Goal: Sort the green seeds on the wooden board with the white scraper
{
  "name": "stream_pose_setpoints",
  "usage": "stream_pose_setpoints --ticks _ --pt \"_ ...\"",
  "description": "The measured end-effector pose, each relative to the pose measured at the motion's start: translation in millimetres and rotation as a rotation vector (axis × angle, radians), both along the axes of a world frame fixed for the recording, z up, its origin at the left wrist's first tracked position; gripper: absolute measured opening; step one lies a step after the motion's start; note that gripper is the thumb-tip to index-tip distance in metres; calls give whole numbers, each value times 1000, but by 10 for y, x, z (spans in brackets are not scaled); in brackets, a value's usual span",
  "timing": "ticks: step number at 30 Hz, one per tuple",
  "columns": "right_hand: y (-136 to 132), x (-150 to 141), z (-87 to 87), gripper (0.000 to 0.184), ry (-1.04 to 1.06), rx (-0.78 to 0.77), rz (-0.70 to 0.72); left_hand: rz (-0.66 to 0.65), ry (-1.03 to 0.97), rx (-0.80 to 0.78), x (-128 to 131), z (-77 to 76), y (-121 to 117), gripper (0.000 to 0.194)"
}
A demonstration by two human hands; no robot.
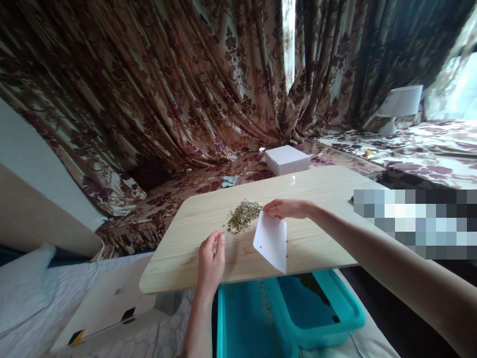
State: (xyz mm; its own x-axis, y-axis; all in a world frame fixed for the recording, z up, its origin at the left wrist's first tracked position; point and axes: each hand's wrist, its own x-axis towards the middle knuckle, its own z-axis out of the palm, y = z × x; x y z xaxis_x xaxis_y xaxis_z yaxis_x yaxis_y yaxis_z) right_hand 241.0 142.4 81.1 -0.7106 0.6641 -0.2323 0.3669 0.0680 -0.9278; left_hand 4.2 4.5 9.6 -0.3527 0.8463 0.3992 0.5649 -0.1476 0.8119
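Note:
A pile of small green and whitish grains (244, 215) lies on the light wooden table (179, 248). To its right, my right hand (281, 209) grips the upper edge of a white sheet (271, 238), which tilts down toward the table's near edge. A few dark specks sit on the sheet. My left hand (212, 256) is at the left of the pile, thumb and forefinger pinched together; anything between them is too small to name. Below the near edge stand two turquoise tubs (320, 338), with some dark matter in the right one and scattered grains near their shared rim.
Behind the table, a white box (287, 156) and a folded grey cloth (229, 181) rest on a floral cover. A white lamp (402, 102) stands at the back right. Patterned curtains (208, 74) hang behind. A large pale carton (108, 303) lies at lower left.

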Motion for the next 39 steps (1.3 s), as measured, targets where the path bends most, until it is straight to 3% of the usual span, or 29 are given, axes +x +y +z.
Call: stream_pose_setpoints --ticks 5,11,14,34,39 --pt "-117 233 -8 5 51 26 -66 -4 48 1 3 -83 15 37" --pt "-195 664 -120 20 237 38 -388 3 87 15 -12 -107 9 36" --pt "-258 806 -186 24 261 14 -473 4 104 22 -10 -111 13 35" --pt "-880 971 -192 39 154 20 -478 7 155 37 5 -112 12 34" --pt "-900 983 -221 39 240 0 -595 7 171 42 15 -99 7 34"
